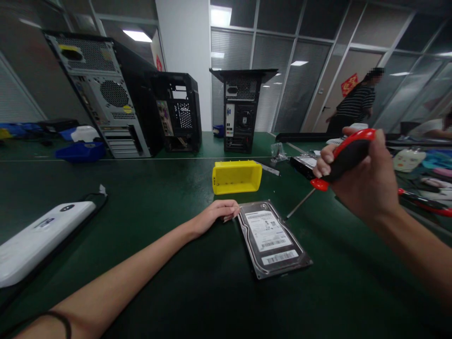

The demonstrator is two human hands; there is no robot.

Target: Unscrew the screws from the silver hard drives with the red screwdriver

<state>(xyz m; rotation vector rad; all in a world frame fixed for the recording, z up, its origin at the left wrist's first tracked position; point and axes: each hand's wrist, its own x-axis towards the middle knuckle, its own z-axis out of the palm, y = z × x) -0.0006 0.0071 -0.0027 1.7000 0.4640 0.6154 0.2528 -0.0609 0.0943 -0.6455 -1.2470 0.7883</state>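
Observation:
A hard drive (pixel 270 230) with white labels lies flat on the green table, its far edge slightly to the left. My left hand (pixel 223 210) rests on the table with curled fingers, gripping the drive's far left corner. Wrapped around a red and black screwdriver (pixel 348 157) is my right hand (pixel 367 174), raised above the table to the right. The screwdriver's thin shaft slants down to the left, and its tip meets the drive's right edge. Just beyond the drive sits a yellow plastic bin (pixel 237 178), tipped so that its hollow side faces me.
Computer cases (pixel 120 94) stand along the back. A white power strip (pixel 42 235) with a black cable lies left. At the right are another drive (pixel 305 162), a small clear bag (pixel 278 153) and a red-handled tool (pixel 425 202). A person (pixel 353 103) is in the background.

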